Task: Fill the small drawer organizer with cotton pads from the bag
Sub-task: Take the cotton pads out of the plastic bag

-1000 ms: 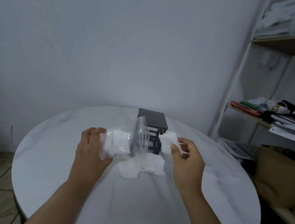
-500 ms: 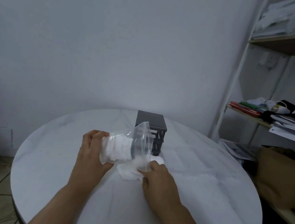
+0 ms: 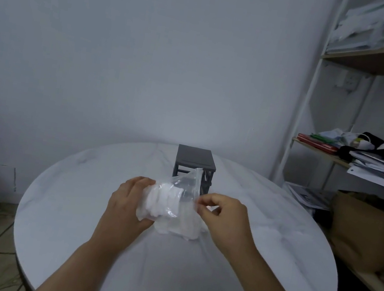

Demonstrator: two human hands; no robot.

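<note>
A clear plastic bag (image 3: 177, 194) packed with white cotton pads (image 3: 163, 199) is held above the round white table (image 3: 73, 201). My left hand (image 3: 127, 207) grips the bag's closed end from the left. My right hand (image 3: 222, 217) pinches the bag's open edge on the right, fingers curled. A loose heap of cotton pads (image 3: 181, 230) lies on the table under the bag. The small dark grey drawer organizer (image 3: 194, 162) stands just behind, its lower front partly hidden by the bag.
A white-framed shelf unit (image 3: 299, 128) with papers, cloths and a red folder stands at the right. A brown bag (image 3: 365, 232) sits on its low shelf next to the table edge. A plain wall is behind, tiled floor at the lower left.
My right hand set down the pad it held, pressed on the heap on the table, then rose to pinch the bag's open edge. The left hand kept hold of the bag.
</note>
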